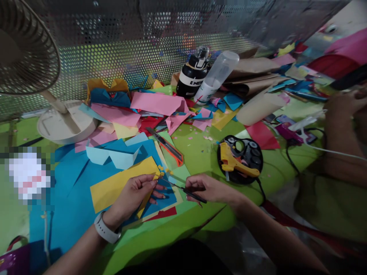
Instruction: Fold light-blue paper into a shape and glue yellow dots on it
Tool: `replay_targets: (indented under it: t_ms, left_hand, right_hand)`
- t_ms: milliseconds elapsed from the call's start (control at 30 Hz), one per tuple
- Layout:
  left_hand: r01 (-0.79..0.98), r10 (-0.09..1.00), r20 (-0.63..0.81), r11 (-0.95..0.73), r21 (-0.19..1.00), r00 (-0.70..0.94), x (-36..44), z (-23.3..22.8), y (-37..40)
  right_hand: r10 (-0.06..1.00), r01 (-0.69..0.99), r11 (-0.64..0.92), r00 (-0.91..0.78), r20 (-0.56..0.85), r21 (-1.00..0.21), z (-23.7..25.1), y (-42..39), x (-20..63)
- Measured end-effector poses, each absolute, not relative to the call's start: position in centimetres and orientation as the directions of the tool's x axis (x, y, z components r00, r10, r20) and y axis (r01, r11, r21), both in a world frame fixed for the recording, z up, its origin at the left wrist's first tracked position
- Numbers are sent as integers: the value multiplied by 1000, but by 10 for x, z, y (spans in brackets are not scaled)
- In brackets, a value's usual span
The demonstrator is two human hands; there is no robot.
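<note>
Pinched in my left hand [142,193] is a narrow strip of yellow paper [144,204], its lower end sticking out below my fingers. My right hand [208,188] grips a pair of scissors [183,189] by dark handles, the blades pointing left at the strip's upper end. Small yellow scraps [161,168] lie just above the blade tips. Under my left hand rests a yellow paper sheet [111,191], on top of large blue paper [69,198]. A light blue cut-out [114,156] with notches sits behind it. An orange and grey utility knife [169,147] lies beyond my hands.
A yellow glue gun [236,162] sits on a round black holder [256,160] at right. A fan base [67,122] stands at left. Paper scraps [156,102], a black bottle [190,78] and a clear bottle [216,78] line the back. Another person's arm [344,137] is at far right.
</note>
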State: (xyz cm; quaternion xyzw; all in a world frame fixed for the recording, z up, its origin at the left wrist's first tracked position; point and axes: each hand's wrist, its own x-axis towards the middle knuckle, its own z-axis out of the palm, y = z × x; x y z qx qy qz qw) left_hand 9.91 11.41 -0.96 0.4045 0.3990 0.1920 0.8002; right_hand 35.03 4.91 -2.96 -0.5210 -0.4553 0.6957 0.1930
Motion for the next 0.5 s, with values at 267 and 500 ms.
replay_targets:
  t_ms: [267, 500]
  left_hand:
    - [19, 628, -473, 589, 808, 618, 99, -10, 114]
    - [38, 611, -525, 630, 776, 593, 99, -9, 115]
  right_hand:
    - [741, 190, -530, -369, -561, -826, -24, 49, 350]
    - [757, 157, -541, -338, -559, -826, -26, 49, 349]
